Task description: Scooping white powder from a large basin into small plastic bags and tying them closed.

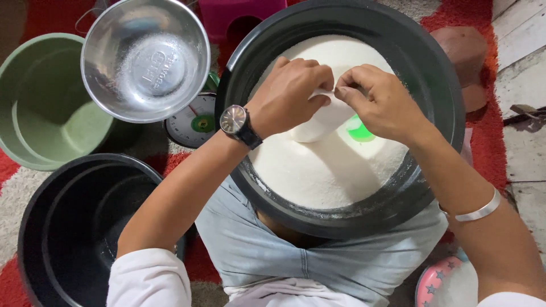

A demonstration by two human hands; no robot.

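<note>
— So, what sits in the big black basin (438, 85)?

— White powder (318, 170), heaped almost to the rim. Both hands meet over the middle of it. The left hand (287, 96) and the right hand (384, 102) each pinch the top of a small white bag (324, 122); the grip of each is closed on the bag's mouth, fingertips together. The bag hangs just under the knuckles, its bottom resting on the powder.

— Anything else in that basin?

— A green scoop (359, 131), at about 4 o'clock from the bag, partly sunk in the powder.

— And the other containers?

— At 9 o'clock from the basin, a shiny steel bowl (145, 57) with nothing but a faint dusting inside; it sits on a dial kitchen scale (193, 122), whose face peeks out beneath it. Further out at 9 o'clock, a pale green bucket (40, 102) shows a bare bottom. At 8 o'clock, a second black tub (74, 227), dark inside, nothing seen in it.

— On the floor?

— A red and white rug (489, 136), a pink stool (239, 17) at 12 o'clock, and a pink starred lid (435, 278) at 5 o'clock.
</note>
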